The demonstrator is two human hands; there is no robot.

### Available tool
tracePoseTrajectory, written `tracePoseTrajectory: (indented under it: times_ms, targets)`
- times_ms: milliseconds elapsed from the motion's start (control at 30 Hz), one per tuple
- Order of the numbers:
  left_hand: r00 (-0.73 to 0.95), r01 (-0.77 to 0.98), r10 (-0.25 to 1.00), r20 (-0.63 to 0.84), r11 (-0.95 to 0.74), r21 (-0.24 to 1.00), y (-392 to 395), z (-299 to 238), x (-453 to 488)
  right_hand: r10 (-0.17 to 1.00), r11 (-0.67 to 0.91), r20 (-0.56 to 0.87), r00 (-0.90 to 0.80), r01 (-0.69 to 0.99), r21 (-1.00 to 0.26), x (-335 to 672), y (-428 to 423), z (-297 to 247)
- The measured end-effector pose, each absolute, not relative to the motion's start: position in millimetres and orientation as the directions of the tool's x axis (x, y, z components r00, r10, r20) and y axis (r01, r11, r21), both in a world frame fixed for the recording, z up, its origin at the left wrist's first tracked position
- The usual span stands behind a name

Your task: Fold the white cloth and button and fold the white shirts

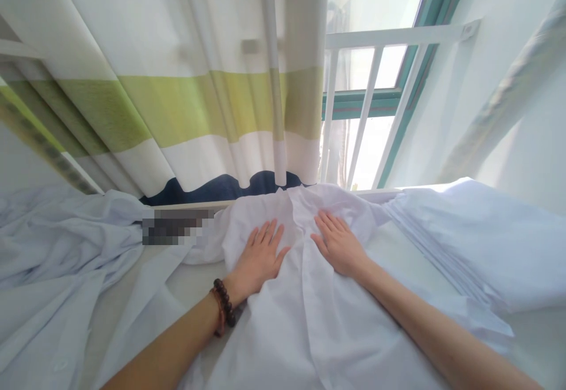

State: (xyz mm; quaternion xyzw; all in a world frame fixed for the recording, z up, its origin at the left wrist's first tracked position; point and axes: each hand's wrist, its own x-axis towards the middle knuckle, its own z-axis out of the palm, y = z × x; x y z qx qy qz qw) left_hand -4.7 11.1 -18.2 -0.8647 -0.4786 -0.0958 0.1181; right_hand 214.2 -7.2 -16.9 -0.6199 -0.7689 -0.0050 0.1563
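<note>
A white garment (283,331), perhaps a coat or shirt, lies spread on a pale surface, with a placket running down its middle. My left hand (259,257) rests flat on its left half, fingers spread; a dark beaded bracelet (224,301) circles that wrist. On the other side of the placket, my right hand (338,243) presses flat on the cloth near the top, its fingers stretched out. Neither hand grips anything. The garment's sleeves reach out to both sides, partly hidden under my forearms.
Rumpled white cloth (53,248) is heaped on the left. To the right lies a stack of folded white garments (490,243). Behind hangs a striped curtain (186,107) beside a white railing (398,36) and a green-framed window. A blurred patch (172,228) sits left of centre.
</note>
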Motion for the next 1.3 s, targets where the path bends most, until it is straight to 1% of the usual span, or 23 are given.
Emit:
tracePoseTrajectory:
  times_ms: [100, 333, 467, 600, 667, 700, 733, 767, 800, 867, 900, 1000, 1100, 1167, 1233, 1300]
  targets:
    - [0.541, 0.840, 0.798, 0.265, -0.526, -0.131, 19, -20, -4, 0.955, 0.214, 0.244, -0.169, 0.962, -0.169, 212, -2, -14]
    - [0.497, 0.867, 0.817, 0.292, -0.480, -0.133, 41, -16, 8, 0.957, 0.190, 0.250, -0.148, 0.969, -0.157, 210, 1, -11]
    - [0.519, 0.855, 0.814, 0.263, -0.493, -0.161, 12, -18, 1, 0.959, 0.190, 0.239, -0.153, 0.972, -0.139, 210, -26, -16]
    - [0.601, 0.799, 0.763, 0.237, -0.574, -0.177, -43, -1, -12, 0.942, 0.249, 0.252, -0.223, 0.965, -0.077, 210, -76, -17]
    - [0.627, 0.779, 0.759, 0.175, -0.609, -0.153, -60, 20, -13, 0.934, 0.277, 0.246, -0.259, 0.960, -0.045, 209, -95, -5]
    - [0.646, 0.763, 0.754, 0.120, -0.632, -0.138, -62, 31, -11, 0.937, 0.280, 0.229, -0.264, 0.959, -0.040, 208, -100, 4]
    - [0.659, 0.750, 0.749, 0.062, -0.650, -0.122, -59, 41, -8, 0.943, 0.283, 0.199, -0.269, 0.958, -0.046, 206, -99, 14]
    - [0.661, 0.747, 0.749, 0.035, -0.654, -0.120, -51, 50, -3, 0.956, 0.261, 0.156, -0.249, 0.963, -0.067, 204, -95, 24]
    - [0.633, 0.773, 0.770, 0.080, -0.623, -0.120, -40, 55, 2, 0.965, 0.236, 0.143, -0.222, 0.967, -0.093, 202, -87, 32]
    - [0.551, 0.830, 0.799, 0.241, -0.555, -0.056, -16, 53, 13, 0.959, 0.212, 0.219, -0.181, 0.969, -0.128, 199, -64, 39]
    - [0.527, 0.843, 0.809, 0.259, -0.536, -0.042, -6, 47, 18, 0.953, 0.216, 0.246, -0.179, 0.967, -0.133, 198, -53, 37]
    - [0.504, 0.858, 0.833, 0.229, -0.512, -0.024, 6, 19, 23, 0.961, 0.217, 0.206, -0.187, 0.967, -0.133, 199, -36, 15]
    - [0.510, 0.856, 0.845, 0.164, -0.517, 0.004, -8, 3, 19, 0.965, 0.236, 0.145, -0.218, 0.964, -0.123, 203, -50, -4]
    - [0.535, 0.839, 0.837, 0.110, -0.542, 0.044, -15, 8, 16, 0.962, 0.251, 0.129, -0.239, 0.964, -0.092, 204, -66, -2]
    - [0.561, 0.819, 0.826, 0.049, -0.563, 0.113, -11, 22, 15, 0.963, 0.253, 0.110, -0.246, 0.966, -0.059, 201, -74, 12]
    - [0.563, 0.812, 0.827, -0.005, -0.552, 0.191, 4, 35, 17, 0.969, 0.239, 0.074, -0.234, 0.968, -0.072, 196, -70, 28]
